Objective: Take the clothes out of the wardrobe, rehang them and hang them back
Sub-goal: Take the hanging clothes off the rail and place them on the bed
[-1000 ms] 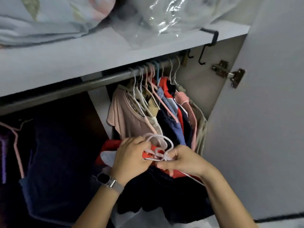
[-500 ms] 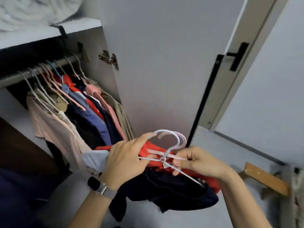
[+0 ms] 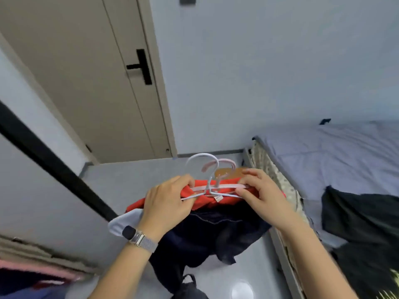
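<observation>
I carry a bundle of clothes on two hangers in front of me. A white hanger point(image 3: 201, 167) and a pink hanger point(image 3: 224, 167) lie together across a red garment point(image 3: 207, 200). A dark navy garment point(image 3: 207, 236) droops below it over the floor. My left hand point(image 3: 168, 201), with a watch on the wrist, grips the hangers' left ends and the red cloth. My right hand point(image 3: 259, 193) pinches the hangers' right ends. The wardrobe's hanging clothes point(image 3: 32, 279) show only at the bottom left corner.
The open wardrobe door point(image 3: 32, 186) with a black edge stands at the left. A beige room door point(image 3: 90, 78) with a black handle is ahead. A bed point(image 3: 336, 156) with black clothes point(image 3: 362, 223) on it lies at the right. Grey floor point(image 3: 248, 266) below.
I have turned right, away from the wardrobe toward the bed, carrying the hangers and clothes with both hands. The wardrobe rail has left the view.
</observation>
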### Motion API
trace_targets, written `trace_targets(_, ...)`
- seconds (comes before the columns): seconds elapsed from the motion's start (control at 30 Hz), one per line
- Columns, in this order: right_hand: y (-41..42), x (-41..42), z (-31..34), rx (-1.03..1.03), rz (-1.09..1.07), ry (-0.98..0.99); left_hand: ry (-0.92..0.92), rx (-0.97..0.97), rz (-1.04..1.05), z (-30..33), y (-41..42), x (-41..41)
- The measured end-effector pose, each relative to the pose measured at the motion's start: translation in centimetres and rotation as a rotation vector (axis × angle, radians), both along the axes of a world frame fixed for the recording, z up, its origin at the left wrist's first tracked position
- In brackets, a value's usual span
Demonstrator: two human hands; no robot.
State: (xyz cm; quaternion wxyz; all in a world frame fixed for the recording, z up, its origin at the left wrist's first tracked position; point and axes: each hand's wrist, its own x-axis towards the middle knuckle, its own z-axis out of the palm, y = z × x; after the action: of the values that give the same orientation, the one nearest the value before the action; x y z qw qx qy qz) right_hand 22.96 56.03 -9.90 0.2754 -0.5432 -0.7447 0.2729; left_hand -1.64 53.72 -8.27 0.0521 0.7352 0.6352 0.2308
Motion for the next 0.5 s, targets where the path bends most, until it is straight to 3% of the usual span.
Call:
trace_targets(0.23, -0.3, 7.8, -0.4, 0.024, -0.559, -0.111, 0.007, -0.051, -0.359, -0.1, 7.8, 11.5)
trace_targets(0.5, 2.2, 13.0, 0.0, -0.027, -0.909, -0.135, -0.021, -0.036, -0.627, 0.3, 15.4, 20.0)
